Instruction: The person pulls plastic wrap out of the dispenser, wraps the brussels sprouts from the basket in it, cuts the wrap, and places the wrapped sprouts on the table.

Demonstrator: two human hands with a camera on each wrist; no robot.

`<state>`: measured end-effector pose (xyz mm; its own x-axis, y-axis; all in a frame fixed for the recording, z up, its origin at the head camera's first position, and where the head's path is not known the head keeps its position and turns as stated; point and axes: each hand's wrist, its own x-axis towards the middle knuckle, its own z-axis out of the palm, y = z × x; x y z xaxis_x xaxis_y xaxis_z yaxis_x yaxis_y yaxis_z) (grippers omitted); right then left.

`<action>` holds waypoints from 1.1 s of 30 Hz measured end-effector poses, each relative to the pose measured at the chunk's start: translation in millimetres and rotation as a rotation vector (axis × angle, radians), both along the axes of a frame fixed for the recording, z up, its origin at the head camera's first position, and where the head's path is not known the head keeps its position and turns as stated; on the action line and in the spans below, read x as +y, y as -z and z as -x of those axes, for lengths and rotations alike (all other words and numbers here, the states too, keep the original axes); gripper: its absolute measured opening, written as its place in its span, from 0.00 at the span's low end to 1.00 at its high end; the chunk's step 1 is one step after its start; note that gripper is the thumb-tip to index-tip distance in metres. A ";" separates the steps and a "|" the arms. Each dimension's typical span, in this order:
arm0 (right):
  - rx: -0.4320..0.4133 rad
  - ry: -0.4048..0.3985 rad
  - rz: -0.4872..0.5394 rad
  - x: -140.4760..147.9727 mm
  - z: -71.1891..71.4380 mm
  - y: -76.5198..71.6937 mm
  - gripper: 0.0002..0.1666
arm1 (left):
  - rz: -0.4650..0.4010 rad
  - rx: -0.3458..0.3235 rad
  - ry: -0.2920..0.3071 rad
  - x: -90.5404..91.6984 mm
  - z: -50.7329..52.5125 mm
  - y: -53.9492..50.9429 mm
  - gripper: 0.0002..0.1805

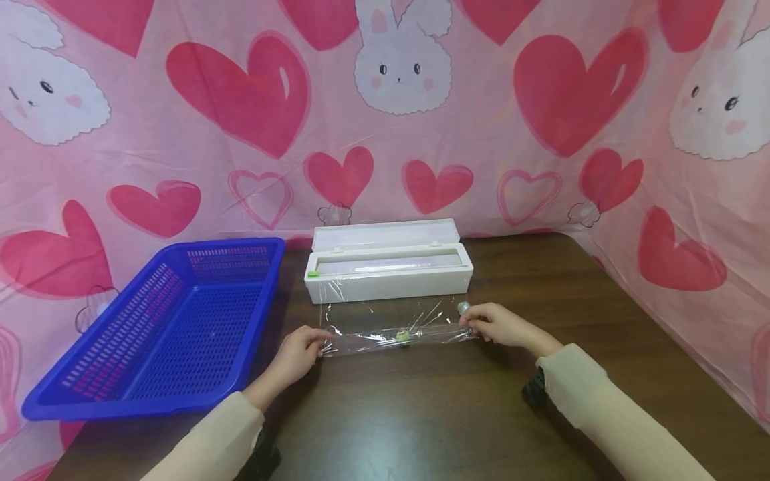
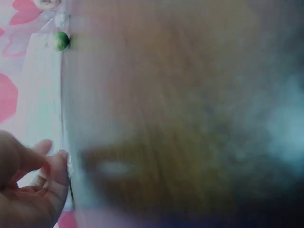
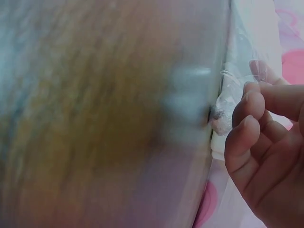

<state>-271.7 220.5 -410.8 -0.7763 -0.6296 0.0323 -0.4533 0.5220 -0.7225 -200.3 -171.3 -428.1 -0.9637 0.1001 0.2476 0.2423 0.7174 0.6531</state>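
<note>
A sheet of clear plastic wrap [image 1: 367,342] stretches from the white wrap dispenser toward the near side of the table. My left hand [image 1: 301,351] pinches its near left corner between thumb and fingertips. At the near right corner my right hand [image 1: 496,325] pinches the film as well. A small round green thing [image 1: 403,336], lime-like in the left wrist view [image 2: 61,41], sits midway between the hands, at the film's gathered near edge. Just beyond my right fingers lies a small lump wrapped in crinkled film [image 1: 462,307]; its contents cannot be made out.
The white wrap dispenser [image 1: 391,287] stands at the back with its lid [image 1: 385,235] up and a green tab [image 1: 313,274] on its left. A blue plastic basket [image 1: 240,374] is on the left. A pink heart-print cloth [image 1: 481,113] hangs behind the brown table [image 1: 421,421].
</note>
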 end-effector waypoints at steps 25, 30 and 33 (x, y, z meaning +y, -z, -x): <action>-0.009 -0.022 -0.159 -9.2 6.2 2.1 0.08 | 0.188 -0.037 0.084 7.4 10.6 -0.5 0.10; -0.002 -0.010 -0.163 -7.0 5.3 0.5 0.06 | 0.215 -0.053 0.065 7.4 8.5 -3.1 0.11; 0.015 0.002 -0.155 -4.6 5.4 -0.9 0.06 | 0.190 -0.039 0.062 6.2 7.7 -3.5 0.12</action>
<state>-277.0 215.9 -409.9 -0.7778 -0.6262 -0.0536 -0.4623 0.6278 -0.6262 -208.0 -165.1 -424.5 -0.9627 0.2009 0.1811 0.2670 0.8130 0.5174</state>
